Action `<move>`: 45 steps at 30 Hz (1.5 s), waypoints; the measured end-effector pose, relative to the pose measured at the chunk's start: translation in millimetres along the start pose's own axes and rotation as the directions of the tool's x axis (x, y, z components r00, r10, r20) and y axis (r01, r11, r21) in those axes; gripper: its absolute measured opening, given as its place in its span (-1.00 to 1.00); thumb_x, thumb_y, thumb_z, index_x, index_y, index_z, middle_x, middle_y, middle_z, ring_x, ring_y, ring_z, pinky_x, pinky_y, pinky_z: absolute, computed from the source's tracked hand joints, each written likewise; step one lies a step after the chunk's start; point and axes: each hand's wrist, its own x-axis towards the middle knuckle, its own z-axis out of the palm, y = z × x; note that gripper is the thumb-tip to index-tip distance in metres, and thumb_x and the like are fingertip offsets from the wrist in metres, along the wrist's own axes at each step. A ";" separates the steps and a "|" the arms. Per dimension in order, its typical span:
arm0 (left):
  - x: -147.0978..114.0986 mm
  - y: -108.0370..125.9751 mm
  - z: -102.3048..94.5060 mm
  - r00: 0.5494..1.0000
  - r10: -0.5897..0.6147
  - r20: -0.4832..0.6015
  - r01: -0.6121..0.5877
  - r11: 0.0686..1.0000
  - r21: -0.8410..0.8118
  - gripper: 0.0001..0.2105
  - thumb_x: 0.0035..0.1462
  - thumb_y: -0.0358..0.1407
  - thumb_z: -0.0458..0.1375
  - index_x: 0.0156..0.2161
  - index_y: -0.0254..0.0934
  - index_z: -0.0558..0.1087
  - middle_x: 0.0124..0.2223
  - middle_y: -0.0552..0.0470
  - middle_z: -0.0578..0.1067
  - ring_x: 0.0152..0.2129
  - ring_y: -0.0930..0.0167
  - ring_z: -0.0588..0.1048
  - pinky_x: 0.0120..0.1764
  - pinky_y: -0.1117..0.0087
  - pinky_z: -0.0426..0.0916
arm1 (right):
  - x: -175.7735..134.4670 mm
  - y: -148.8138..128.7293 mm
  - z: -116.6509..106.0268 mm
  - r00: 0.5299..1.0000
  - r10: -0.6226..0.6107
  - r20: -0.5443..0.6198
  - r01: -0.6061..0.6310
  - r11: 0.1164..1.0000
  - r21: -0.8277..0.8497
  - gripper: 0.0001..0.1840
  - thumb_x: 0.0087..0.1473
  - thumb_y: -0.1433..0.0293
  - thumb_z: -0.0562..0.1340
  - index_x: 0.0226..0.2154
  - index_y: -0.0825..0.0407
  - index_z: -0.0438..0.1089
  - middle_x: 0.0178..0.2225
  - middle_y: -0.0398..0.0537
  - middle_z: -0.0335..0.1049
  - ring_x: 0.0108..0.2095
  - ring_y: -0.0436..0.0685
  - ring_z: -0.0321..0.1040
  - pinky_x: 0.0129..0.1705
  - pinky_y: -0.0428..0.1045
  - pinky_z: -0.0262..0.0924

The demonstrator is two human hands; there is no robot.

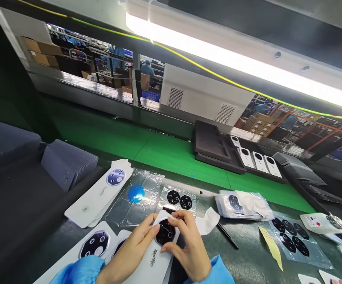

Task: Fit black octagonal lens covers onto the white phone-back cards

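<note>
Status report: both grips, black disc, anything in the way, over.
Left grip, right grip: either side of black disc. It sits on white panel. Only the grips overlap its rim; nothing else over it.

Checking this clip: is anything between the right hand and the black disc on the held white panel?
Nothing visible. The right hand's thumb and index finger reach the edge of the black disc on the white panel; the left hand's thumb is at its opposite edge.
</note>
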 end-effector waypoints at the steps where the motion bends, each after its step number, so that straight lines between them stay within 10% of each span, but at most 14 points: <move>1: 0.2 -0.7 -0.1 1.000 0.007 -0.005 -0.007 1.000 -0.005 -0.33 0.03 0.24 -0.01 0.07 -0.22 0.25 -0.32 0.06 0.47 -0.42 0.33 0.40 -0.44 0.42 0.27 | 0.2 -0.3 -0.2 1.000 0.005 0.005 -0.005 1.000 0.002 -0.41 -0.20 0.43 0.48 -0.10 -0.06 0.29 -0.14 -0.03 0.28 -0.11 0.19 0.32 -0.09 0.04 0.32; 24: -3.5 -3.1 -4.6 0.999 0.039 -0.014 -0.039 0.999 -0.024 -0.45 0.13 -0.06 0.09 0.21 -0.14 0.22 0.24 0.03 0.31 0.24 0.16 0.10 0.10 0.30 0.24 | 1.7 0.7 -3.3 0.999 0.028 -0.030 -0.027 0.999 0.046 -0.54 -0.13 0.40 0.44 -0.15 -0.05 0.34 -0.16 -0.05 0.30 -0.13 0.15 0.34 -0.09 0.00 0.31; 45: -3.6 0.2 -4.9 0.997 0.070 -0.027 -0.071 0.997 -0.028 -0.47 0.12 0.00 0.09 0.13 -0.22 0.28 -0.02 -0.02 0.49 -0.16 0.27 0.44 -0.14 0.40 0.31 | 3.8 -1.8 -4.1 0.997 -0.058 -0.051 0.060 0.997 0.049 -0.47 -0.07 0.34 0.41 -0.03 -0.09 0.31 -0.14 -0.01 0.29 -0.11 0.17 0.34 -0.07 0.03 0.33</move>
